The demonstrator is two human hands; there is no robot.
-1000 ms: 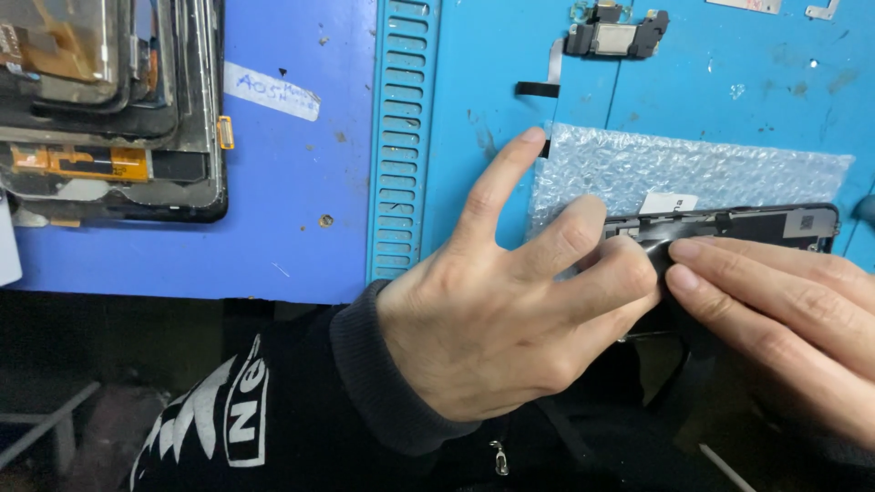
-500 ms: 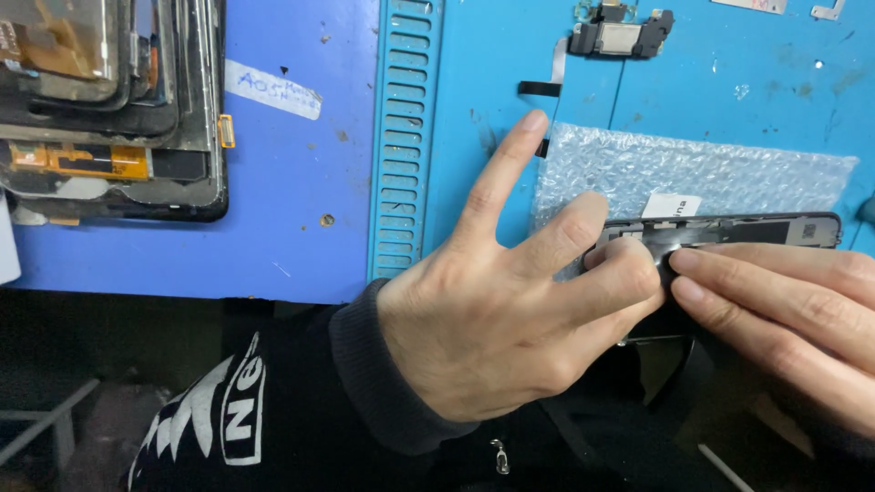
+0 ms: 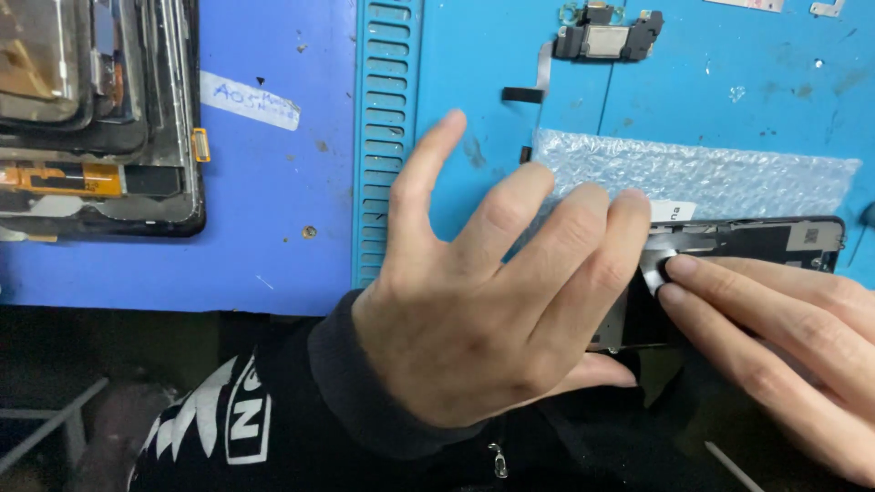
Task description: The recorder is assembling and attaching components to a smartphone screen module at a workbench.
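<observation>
Black phone screen panel [image 3: 756,241], one, lies on bubble-wrap sheet [image 3: 702,173] over blue mat [image 3: 474,100]. Left hand [image 3: 483,319] spread, fingertips resting on panel. Right hand [image 3: 784,337]: two fingers together, pressing panel's edge.

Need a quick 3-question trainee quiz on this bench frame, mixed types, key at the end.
1. True or false: the left hand lies flat with all five fingers pressed on the mat.
2. Multiple choice: the right hand has its fingertips on A) the stack of phone frames, B) the dark phone screen panel, C) the small speaker part.
3. Fill in: the panel's far edge rests against a sheet of ____.

Key: 1 false, the index finger is raised off the blue mat. 2 B. 3 bubble wrap.
</observation>
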